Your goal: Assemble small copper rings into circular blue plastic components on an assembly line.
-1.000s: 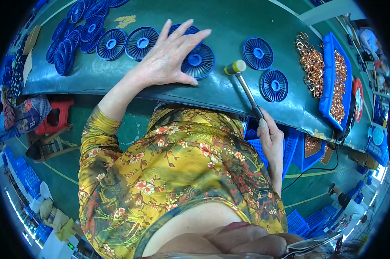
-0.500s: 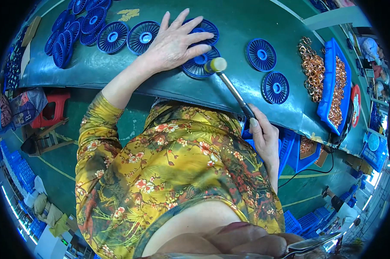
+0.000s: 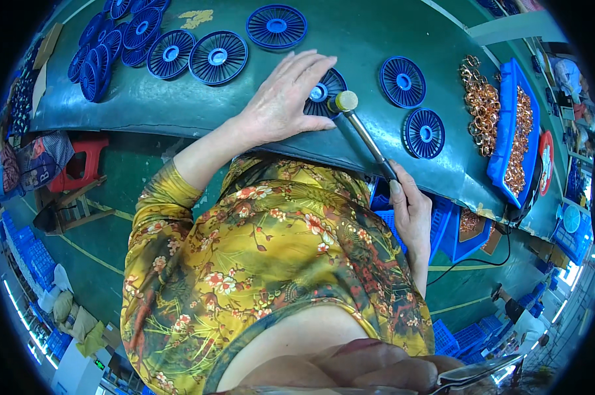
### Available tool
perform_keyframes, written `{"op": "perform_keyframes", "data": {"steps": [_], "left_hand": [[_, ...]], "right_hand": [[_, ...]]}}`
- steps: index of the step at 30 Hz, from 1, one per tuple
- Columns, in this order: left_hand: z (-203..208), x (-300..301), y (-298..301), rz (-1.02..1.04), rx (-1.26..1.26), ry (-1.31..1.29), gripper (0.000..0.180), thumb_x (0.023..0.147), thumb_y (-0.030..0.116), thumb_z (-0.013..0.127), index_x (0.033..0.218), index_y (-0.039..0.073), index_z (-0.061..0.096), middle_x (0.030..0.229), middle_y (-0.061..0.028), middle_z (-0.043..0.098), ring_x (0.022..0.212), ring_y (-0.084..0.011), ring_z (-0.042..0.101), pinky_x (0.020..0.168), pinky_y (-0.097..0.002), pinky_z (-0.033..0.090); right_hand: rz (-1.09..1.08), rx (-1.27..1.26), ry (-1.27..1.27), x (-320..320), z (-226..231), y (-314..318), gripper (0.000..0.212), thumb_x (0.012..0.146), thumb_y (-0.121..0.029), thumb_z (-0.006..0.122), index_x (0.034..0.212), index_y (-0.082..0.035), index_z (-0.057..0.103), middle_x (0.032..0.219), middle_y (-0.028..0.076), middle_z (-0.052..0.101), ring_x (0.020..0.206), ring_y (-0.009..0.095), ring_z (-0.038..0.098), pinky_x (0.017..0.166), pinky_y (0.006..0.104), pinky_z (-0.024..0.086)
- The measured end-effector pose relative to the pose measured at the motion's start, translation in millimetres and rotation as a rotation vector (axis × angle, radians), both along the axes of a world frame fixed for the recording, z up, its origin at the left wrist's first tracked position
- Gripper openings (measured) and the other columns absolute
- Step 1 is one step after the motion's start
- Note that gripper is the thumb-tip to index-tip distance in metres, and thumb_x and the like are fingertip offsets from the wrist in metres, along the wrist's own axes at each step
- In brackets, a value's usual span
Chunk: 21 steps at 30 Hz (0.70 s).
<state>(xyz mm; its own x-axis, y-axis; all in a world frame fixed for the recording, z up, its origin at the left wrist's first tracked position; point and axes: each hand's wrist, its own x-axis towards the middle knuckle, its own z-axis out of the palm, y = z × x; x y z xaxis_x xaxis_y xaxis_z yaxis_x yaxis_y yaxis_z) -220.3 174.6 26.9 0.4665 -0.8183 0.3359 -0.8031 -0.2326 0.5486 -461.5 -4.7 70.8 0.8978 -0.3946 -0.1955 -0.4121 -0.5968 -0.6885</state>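
One blue disc [image 3: 330, 83], radially spoked with a pale-centred hub, lay toward the near side of the counter [image 3: 350, 39]. The left hand [image 3: 284, 99], fingers loosely extended, overlapped its left side; contact was unclear. The right hand [image 3: 411, 205] gripped a hammer [image 3: 366, 137]. Pale lettering marked the bag [image 3: 47, 168] at left.

Light was cool and fairly even, leaving a pale sheen on the green tabletop [image 3: 179, 115] and small glints on the copper-coloured rings [image 3: 483, 115], the floor [image 3: 129, 181] dimmer beneath. The hammer [image 3: 368, 138] came out reasonably crisp; surroundings toward the rim went small and soft. Fisheye bowed the table's edge, with black corners, bluish fringing and white streaks of light low on both sides.
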Motion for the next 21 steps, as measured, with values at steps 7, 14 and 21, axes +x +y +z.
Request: {"op": "perform_keyframes", "data": {"steps": [7, 14, 21], "left_hand": [[-0.5, -3.9, -1.8, 0.050, -0.048, 0.193, 0.111, 0.060, 0.035, 0.085, 0.143, 0.004, 0.018, 0.127, -0.0179, 0.050, 0.117, -0.0366, 0.048, 0.104, -0.0445, 0.036], [-5.6, -6.4, -1.6, 0.065, -0.102, 0.180, 0.116, 0.060, 0.035, 0.085, 0.145, 0.004, 0.013, 0.127, -0.0178, 0.053, 0.118, -0.0366, 0.047, 0.104, -0.0428, 0.036], [1.4, 29.3, 11.9, 0.260, -0.410, 0.097, 0.083, 0.073, 0.028, 0.077, 0.139, 0.003, 0.032, 0.124, -0.0185, 0.056, 0.119, -0.0316, 0.052, 0.102, -0.0420, 0.040]], "right_hand": [[-0.021, 0.120, -0.481, 2.4, 21.8, 10.9, 0.034, 0.098, -0.013, 0.042, 0.129, -0.001, 0.051, 0.072, 0.002, 0.055, 0.055, 0.004, 0.043, 0.050, 0.0184, 0.035], [0.116, -0.179, -0.104, 19.3, -2.8, 13.1, 0.032, 0.094, -0.014, 0.052, 0.124, -0.005, 0.056, 0.108, 0.024, 0.062, 0.088, 0.036, 0.066, 0.076, 0.0384, 0.052], [-0.125, 0.213, -0.102, 0.8, 8.5, 1.3, 0.034, 0.096, -0.013, 0.050, 0.127, -0.002, 0.055, 0.071, 0.002, 0.056, 0.060, 0.007, 0.047, 0.059, 0.0224, 0.043]]}}
